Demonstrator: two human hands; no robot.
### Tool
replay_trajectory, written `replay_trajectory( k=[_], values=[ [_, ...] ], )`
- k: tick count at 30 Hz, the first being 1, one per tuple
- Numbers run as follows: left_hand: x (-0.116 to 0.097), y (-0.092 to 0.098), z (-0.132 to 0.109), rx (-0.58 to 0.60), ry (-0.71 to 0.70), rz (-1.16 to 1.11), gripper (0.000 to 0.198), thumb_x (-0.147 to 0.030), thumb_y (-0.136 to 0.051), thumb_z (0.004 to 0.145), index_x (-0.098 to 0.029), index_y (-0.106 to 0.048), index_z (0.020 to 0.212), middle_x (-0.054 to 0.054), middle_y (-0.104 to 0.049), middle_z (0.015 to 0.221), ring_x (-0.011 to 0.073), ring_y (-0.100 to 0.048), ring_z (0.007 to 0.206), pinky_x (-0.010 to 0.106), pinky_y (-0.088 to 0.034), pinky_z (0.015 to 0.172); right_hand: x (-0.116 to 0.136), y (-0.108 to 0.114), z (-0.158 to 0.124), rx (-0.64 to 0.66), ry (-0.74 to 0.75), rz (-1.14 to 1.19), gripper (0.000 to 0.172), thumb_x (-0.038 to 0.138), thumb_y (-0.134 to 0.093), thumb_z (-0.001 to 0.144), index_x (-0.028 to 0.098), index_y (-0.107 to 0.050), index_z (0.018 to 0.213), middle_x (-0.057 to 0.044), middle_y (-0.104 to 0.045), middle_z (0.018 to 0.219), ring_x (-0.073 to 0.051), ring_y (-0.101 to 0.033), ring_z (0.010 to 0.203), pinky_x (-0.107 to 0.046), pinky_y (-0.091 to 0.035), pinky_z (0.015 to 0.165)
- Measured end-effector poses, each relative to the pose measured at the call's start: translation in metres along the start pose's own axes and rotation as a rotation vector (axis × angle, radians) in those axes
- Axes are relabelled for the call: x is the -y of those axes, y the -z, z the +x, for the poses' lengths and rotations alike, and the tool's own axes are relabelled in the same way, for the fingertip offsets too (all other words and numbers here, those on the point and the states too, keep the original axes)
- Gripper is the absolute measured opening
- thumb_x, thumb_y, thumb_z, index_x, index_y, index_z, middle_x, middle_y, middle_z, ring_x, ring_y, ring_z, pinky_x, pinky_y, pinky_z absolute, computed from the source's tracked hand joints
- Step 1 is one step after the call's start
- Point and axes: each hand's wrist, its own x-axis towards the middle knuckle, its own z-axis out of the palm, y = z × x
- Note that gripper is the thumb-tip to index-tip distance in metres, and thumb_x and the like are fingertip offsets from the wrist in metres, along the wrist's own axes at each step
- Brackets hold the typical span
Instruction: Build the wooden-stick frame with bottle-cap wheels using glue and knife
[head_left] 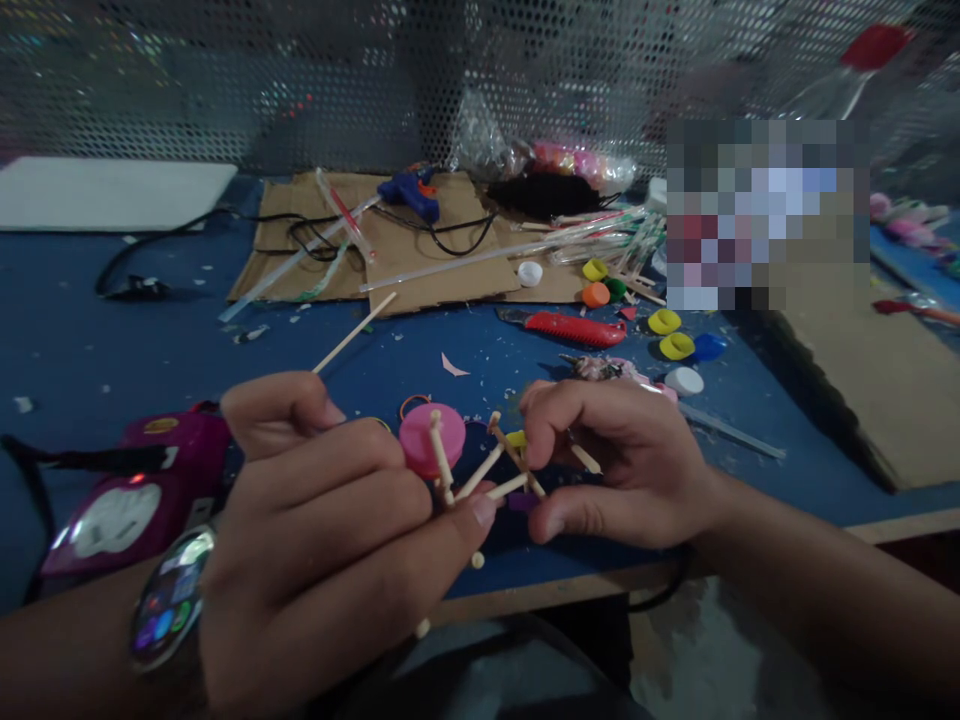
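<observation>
My left hand [322, 540], with a watch [172, 600] on its wrist, is closed around a small frame of thin wooden sticks [480, 475] joined at angles. Stick ends poke out above and below its fingers. On the right side of the frame, my right hand [622, 460] curls its index finger and thumb about a slanting stick. A short stick end [585, 458] shows between its fingers. Just behind the frame lies a round pink cap [433, 438]. One more thin stick [354, 333] points up from behind my left hand; whether it is held I cannot tell.
A red box cutter [574, 328], several bottle caps [677, 346] and a blue glue gun [411, 195] on cardboard [442, 270] lie beyond my hands. At left stands a magenta power strip [142, 490] with a black cord. More cardboard [885, 380] lies right.
</observation>
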Motion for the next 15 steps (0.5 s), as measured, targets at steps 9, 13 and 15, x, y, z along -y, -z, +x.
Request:
replay_trajectory(
  k=[9,13,15],
  values=[
    [0.009,0.002,0.003,0.018,-0.086,0.023,0.028,-0.020,-0.046,0.116,-0.026,-0.070,0.104,-0.007,-0.068,0.062,0.0197,-0.069,0.061,0.052,-0.035,0.081,0.000,-0.001,0.001,0.003,-0.012,0.043,0.032,0.025,-0.100,0.082,0.019,-0.069,0.091,0.003,-0.068,0.079,-0.009,-0.057,0.069,-0.021,-0.045,0.061],
    [0.013,-0.001,0.004,-0.024,-0.177,0.007,0.024,-0.019,-0.050,0.113,-0.026,-0.071,0.105,-0.007,-0.069,0.061,0.0184,-0.065,0.055,0.048,-0.031,0.077,0.001,-0.002,0.000,-0.050,-0.038,0.072,0.038,0.030,-0.101,0.081,0.020,-0.068,0.099,0.004,-0.064,0.082,-0.009,-0.053,0.068,-0.021,-0.045,0.060],
    [0.014,-0.001,0.005,-0.046,-0.169,0.010,0.025,-0.018,-0.049,0.113,-0.026,-0.071,0.104,-0.008,-0.068,0.059,0.0180,-0.064,0.054,0.048,-0.031,0.077,0.001,-0.003,0.000,-0.044,-0.053,0.071,0.040,0.033,-0.100,0.083,0.019,-0.069,0.103,0.003,-0.064,0.083,-0.009,-0.054,0.069,-0.021,-0.045,0.059]
  ],
)
